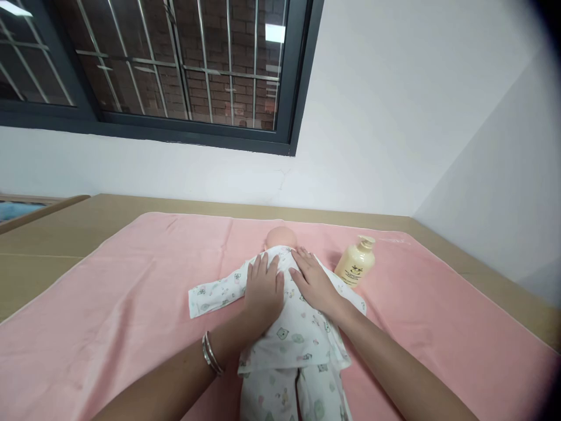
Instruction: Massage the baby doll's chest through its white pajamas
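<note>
A small, bald, peach-coloured doll in white printed clothes [295,318] is lying in the middle of a wide, smooth, pink cloth [144,304]. No face is showing. The left hand [264,289] is lying open and flat on the doll's thin white shirt [302,345], fingers a bit apart, holding nothing. The right hand [316,282] is resting the same way beside it, thumb out, holding nothing too. I cannot tell how hard they are pressing.

Doing this well probably means using soft, even palms and watching that the shirt is not bunching up.

A pale yellow, shiny pump bottle [356,263] is sitting near the right hand, so a wide swing that way could be knocking it. On the left, the cloth is spreading wider, giving more room. Past its far edge, a flat, tan, wood-like top [127,203] is showing, and a plain white wall [359,117] is rising behind.
</note>
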Demonstrator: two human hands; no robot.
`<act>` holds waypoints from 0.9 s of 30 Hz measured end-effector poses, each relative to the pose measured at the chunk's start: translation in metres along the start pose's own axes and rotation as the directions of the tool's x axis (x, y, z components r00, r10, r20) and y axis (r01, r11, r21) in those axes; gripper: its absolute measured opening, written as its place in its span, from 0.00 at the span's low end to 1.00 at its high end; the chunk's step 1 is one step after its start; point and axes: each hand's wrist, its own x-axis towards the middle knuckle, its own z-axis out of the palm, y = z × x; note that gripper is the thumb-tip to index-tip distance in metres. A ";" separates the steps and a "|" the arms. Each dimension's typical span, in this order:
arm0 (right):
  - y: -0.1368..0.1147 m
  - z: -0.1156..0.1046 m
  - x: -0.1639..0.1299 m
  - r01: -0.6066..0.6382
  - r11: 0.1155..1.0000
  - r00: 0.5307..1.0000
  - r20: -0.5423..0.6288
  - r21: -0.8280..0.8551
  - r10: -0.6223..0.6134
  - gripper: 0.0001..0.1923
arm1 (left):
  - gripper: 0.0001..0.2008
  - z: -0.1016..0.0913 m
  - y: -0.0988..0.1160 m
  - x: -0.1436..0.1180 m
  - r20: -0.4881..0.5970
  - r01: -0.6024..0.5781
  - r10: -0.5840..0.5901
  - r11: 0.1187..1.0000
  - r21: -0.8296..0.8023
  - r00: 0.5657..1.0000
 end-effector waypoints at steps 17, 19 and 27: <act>-0.031 0.014 -0.023 -0.109 0.992 0.993 0.046 -0.062 0.112 0.31 | 0.22 -0.001 -0.018 0.023 0.060 -0.090 0.089 0.996 0.012 0.994; -0.019 0.009 -0.013 -0.118 0.993 0.991 0.053 -0.031 0.120 0.32 | 0.22 -0.002 -0.009 0.013 0.034 -0.117 0.115 0.992 0.054 0.993; -0.010 -0.001 -0.002 -0.104 0.983 0.993 0.036 -0.154 0.111 0.28 | 0.21 -0.014 0.009 0.000 0.107 -0.193 0.189 0.981 0.027 0.976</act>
